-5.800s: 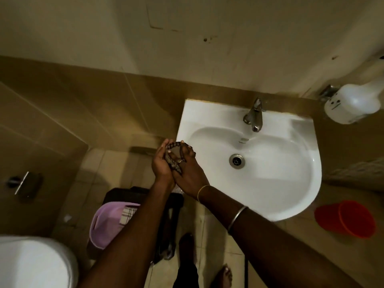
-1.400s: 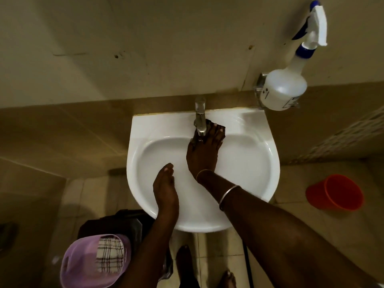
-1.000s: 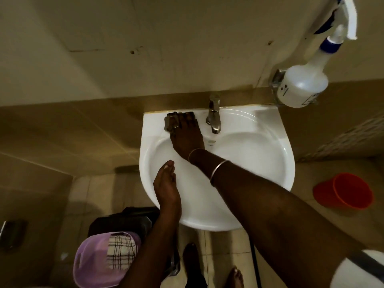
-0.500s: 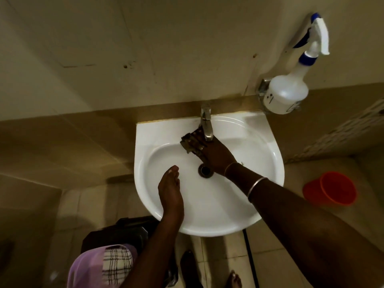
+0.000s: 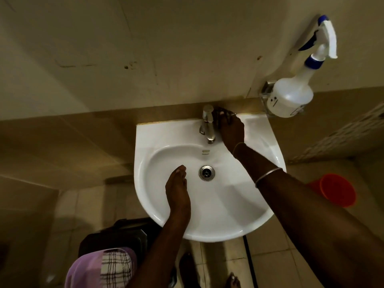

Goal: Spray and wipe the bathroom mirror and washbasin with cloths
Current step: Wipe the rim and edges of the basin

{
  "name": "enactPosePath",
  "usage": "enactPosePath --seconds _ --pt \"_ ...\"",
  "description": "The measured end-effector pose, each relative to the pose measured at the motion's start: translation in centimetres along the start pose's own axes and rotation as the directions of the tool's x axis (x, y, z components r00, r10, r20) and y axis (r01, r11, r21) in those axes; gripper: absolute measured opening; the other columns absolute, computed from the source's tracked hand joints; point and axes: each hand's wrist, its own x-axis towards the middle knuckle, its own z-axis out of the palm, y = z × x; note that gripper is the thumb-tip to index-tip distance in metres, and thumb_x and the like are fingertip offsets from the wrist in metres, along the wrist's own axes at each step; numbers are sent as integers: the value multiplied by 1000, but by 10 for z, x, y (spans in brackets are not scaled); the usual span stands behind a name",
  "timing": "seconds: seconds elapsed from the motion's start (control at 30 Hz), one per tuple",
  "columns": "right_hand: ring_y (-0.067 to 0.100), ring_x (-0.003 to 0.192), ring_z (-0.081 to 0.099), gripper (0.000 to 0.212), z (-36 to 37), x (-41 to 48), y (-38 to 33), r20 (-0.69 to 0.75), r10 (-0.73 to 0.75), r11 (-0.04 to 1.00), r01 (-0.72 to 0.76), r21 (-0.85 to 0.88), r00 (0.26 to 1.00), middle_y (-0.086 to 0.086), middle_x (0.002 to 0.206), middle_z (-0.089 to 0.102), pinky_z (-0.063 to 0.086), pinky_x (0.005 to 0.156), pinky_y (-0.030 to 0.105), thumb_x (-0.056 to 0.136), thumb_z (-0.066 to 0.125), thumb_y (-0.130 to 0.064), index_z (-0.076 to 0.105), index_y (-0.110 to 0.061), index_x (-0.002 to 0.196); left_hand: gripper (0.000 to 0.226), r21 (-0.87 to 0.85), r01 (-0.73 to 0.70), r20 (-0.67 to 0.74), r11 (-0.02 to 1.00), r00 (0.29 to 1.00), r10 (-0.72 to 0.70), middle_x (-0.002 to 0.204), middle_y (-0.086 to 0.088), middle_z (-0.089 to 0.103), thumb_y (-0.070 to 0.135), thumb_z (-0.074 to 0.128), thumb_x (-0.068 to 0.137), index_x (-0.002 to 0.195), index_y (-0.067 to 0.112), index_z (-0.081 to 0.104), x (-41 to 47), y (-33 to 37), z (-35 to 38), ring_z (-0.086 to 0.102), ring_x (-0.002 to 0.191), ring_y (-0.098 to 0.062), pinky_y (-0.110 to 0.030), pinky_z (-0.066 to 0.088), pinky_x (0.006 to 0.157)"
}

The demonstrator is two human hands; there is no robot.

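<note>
I'm watching the right hand [image 5: 231, 130], fingers curling round the dark cloth [image 5: 227, 113], pressing it on the basin [image 5: 151, 138] ledge just right of the tap [image 5: 207, 125], upper centre. The left hand [image 5: 177, 190] is lying inside the basin, fingers released. I'm expecting trouble if knuckles are bumping the tap: water soaking the cloth.

On the washbasin [image 5: 166, 132] the tap [image 5: 208, 127] stands behind the drain [image 5: 206, 173].
</note>
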Motion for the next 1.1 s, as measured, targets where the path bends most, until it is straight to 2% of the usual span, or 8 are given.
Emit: enactPosePath --seconds 0.13,0.2,0.33,0.5,0.67,0.77,0.87,1.1 --pt "31 101 66 40 12 21 -9 198 91 996 -85 -38 976 13 106 72 50 89 44 93 50 -40 70 -8 105 32 -1 -18 -5 1000 1000 18 132 -5 70 19 47 108 130 9 68 11 8 -5 61 129 -18 -36 43 116" --pt "23 92 62 29 12 25 -13 297 99 995 -97 -22 950 8 99 66 47 88 39 103 45 -26 66 -7 110 32 -10 -25 -9 1000 1000 25 132 -5 70 19 47 109 131 9 68 17 12 -5 61 129 -18 -36 43 116" --pt "21 83 65 29 16 39 -29 354 216 888 -334 315 910 5 90 69 52 82 34 102 48 -33 70 -15 93 32 -7 -63 16 998 998 63 131 -3 71 21 46 109 131 11 68 24 16 -4 63 127 -14 -33 45 114" --pt "19 83 68 31 8 50 -37 418 192 911 -319 260 888 6 93 72 53 81 30 102 47 -35 71 -15 97 32 -5 -68 43 998 997 68 132 -4 70 22 47 109 131 11 68 28 16 2 62 128 -16 -35 44 115" --pt "21 81 63 31 20 38 -28 372 204 817 -367 446 905 4 88 67 49 75 32 96 51 -42 69 -17 94 27 14 -67 49 998 997 66 130 -3 71 22 47 109 123 17 71 26 16 12 63 127 -16 -36 44 116" --pt "21 69 61 36 21 11 -27 385 208 628 -425 652 899 4 84 66 44 62 30 98 40 -42 65 -16 98 26 23 -79 52 997 996 78 130 -3 71 22 47 109 119 21 72 22 19 15 63 127 -17 -36 45 115" --pt "17 78 63 37 26 -7 -22 333 208 443 -392 806 920 4 95 70 46 65 31 107 30 -28 65 -16 107 25 18 -89 46 996 995 88 130 -4 71 22 48 108 117 22 72 20 22 16 63 126 -17 -36 45 115" --pt "24 89 63 33 22 -38 -10 236 205 416 -303 857 950 4 100 73 48 73 36 107 36 -26 66 -17 117 26 17 -97 30 995 995 96 130 -3 71 23 47 109 117 24 72 16 23 16 64 126 -17 -35 46 113"
